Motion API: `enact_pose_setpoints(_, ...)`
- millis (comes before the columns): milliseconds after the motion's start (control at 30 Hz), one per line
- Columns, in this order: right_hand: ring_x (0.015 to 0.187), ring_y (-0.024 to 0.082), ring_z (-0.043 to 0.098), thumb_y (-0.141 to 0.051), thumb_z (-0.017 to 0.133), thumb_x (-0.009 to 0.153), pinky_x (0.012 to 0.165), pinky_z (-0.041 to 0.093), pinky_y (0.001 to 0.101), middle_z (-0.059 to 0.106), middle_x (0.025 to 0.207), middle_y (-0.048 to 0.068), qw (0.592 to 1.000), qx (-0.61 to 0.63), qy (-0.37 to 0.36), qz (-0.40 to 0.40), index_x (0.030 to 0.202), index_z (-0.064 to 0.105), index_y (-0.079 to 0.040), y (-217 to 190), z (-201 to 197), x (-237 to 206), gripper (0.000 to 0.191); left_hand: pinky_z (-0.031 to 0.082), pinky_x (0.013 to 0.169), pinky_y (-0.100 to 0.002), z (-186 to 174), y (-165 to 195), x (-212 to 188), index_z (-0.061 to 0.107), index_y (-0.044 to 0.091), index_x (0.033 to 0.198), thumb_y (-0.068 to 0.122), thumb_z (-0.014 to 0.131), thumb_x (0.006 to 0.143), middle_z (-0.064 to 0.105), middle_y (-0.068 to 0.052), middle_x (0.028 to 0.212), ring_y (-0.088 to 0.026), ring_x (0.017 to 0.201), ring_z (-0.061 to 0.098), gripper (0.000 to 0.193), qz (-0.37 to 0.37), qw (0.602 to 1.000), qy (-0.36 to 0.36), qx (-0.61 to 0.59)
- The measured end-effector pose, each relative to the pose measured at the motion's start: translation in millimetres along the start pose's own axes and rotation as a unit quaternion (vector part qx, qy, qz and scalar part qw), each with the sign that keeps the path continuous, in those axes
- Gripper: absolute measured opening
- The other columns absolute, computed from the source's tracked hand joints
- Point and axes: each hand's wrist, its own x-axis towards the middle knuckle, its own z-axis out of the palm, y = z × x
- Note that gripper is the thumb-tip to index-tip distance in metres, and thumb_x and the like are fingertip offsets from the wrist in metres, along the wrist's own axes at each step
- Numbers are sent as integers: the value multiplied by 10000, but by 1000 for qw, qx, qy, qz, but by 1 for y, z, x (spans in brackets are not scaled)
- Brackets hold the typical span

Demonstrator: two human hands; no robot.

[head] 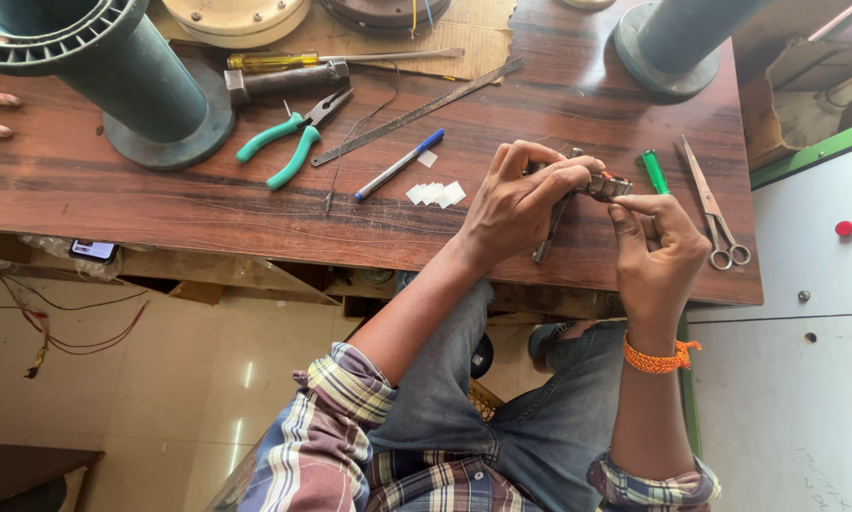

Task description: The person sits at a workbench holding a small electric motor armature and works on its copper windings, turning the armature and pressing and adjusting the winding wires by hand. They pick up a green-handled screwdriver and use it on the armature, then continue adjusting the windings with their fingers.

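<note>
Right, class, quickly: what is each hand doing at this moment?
Left hand: closed around a small metal part.
Right hand: fingertips pinching the same part's end.

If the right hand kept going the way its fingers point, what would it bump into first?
Probably the small metal part: the right hand already pinches it, fingers pointing up-left, with the left hand right behind. Depth is hard to judge.

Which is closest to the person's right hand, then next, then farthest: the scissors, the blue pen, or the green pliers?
From the right hand:
1. Scissors, just to its right.
2. Blue pen, left past the left hand.
3. Green pliers, farthest left, beside the big cylinder's base.
</note>
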Motion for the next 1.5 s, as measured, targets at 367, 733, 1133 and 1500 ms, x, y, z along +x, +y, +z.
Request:
enact_pose_setpoints(367,703,21,532,-24,777,1014,632,383,203,664,790,6,998,-44,-14,49,1078,743,4,-18,-1,3,78,435,995,-314,0,-3,-1,597,198,1234,60,624,1002,668,158,1330,-146,1124,591,271,-5,1000,0,-15)
enact_pose_setpoints(733,735,-21,506,9,747,1019,641,389,177,678,846,-29,1000,20,18,16,1095,732,24,-7,25,-12,78,414,1054,-326,2,-7,-3,592,200,1254,110,674,965,641,139,1391,-167,1173,560,314,4,1000,-26,-13)
enact_pose_setpoints(1133,703,-5,481,1,785,986,618,367,185,613,754,4,1000,-2,15,12,1049,736,29,5,19,-27,84,446,1079,-364,5,-9,-7,615,307,1260,248,762,924,524,86,1398,-180,1246,513,372,120,989,-5,84)
enact_pose_setpoints(1500,718,28,574,-13,765,975,641,424,207,677,831,44,997,-60,-43,-38,1082,744,4,-32,-2,-12,111,501,1030,-405,0,-1,-3,594,72,947,96,763,930,484,-76,1388,-234,1165,559,171,44,998,32,-36)
